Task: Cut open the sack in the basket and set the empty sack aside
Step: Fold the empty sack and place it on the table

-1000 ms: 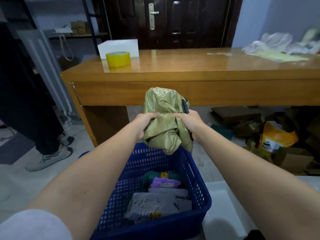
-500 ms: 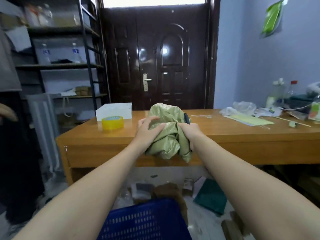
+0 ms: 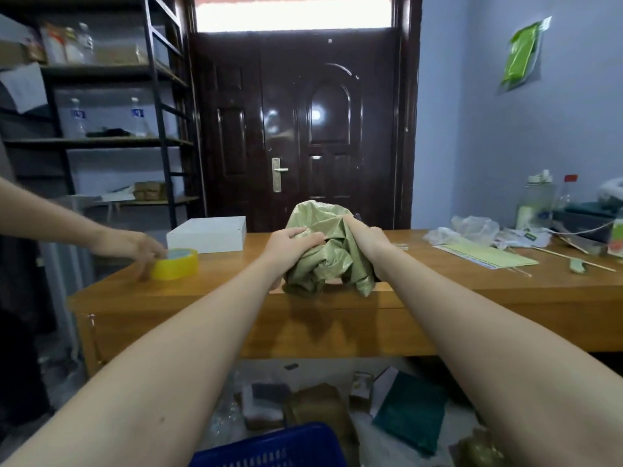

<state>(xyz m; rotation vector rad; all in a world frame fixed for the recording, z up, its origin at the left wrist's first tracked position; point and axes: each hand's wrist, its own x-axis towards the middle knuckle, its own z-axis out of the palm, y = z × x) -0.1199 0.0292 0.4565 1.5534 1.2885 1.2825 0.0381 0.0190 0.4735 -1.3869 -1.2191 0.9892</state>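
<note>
The crumpled olive-green sack [image 3: 322, 254] sits bunched at the near edge of the wooden desk [image 3: 438, 298], its lower folds hanging over the edge. My left hand [image 3: 288, 244] grips its left side and my right hand [image 3: 367, 241] grips its right side. A dark tool tip [image 3: 358, 216] shows just behind my right hand. Only the far rim of the blue basket [image 3: 269, 446] shows at the bottom, below my arms.
Another person's hand [image 3: 135, 246] touches a yellow tape roll [image 3: 175, 264] at the desk's left, beside a white box [image 3: 207, 234]. Papers, plastic bags and bottles crowd the desk's right end. Parcels and cardboard litter the floor under the desk. Shelving stands at left.
Both my hands carried the sack up from over the basket to the desk's edge. The view tilted up, so the basket dropped almost out of sight. Another person's hand reached the tape roll.
</note>
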